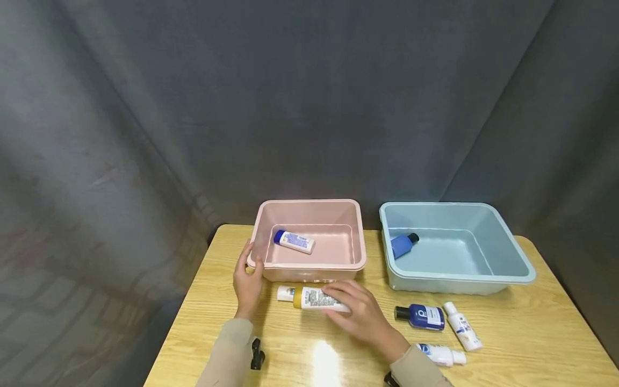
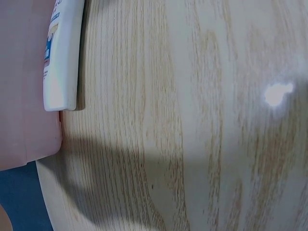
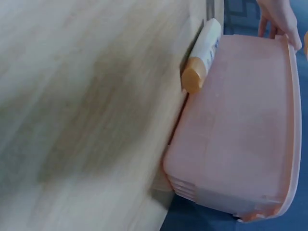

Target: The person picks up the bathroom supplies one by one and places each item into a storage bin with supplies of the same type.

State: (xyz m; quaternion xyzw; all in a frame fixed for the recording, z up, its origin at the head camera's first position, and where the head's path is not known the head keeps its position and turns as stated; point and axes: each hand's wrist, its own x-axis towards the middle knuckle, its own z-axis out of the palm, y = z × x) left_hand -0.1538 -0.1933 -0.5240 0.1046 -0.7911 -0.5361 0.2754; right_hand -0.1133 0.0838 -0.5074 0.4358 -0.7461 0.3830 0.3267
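Note:
In the head view my left hand [image 1: 249, 285] grips the front left corner of the pink bin [image 1: 314, 274], thumb at its rim. Over the table in front of that bin, my right hand [image 1: 360, 312] holds a white bottle with a yellow cap [image 1: 314, 298], label up and cap pointing left. Behind it, partly hidden, another white bottle [image 1: 285, 293] lies along the bin's front wall. That lying bottle [image 3: 209, 41] shows an orange-yellow cap in the right wrist view. A white bottle with a blue cap [image 1: 296, 242] lies inside the pink bin.
At right stands a light blue bin [image 1: 450, 282] with a blue bottle [image 1: 403, 245] inside. Before it lie a dark blue bottle with a black cap [image 1: 425, 317], a white bottle [image 1: 463, 327] and another white bottle [image 1: 442, 355] near my right sleeve. A grey curtain [image 1: 309, 107] hangs behind.

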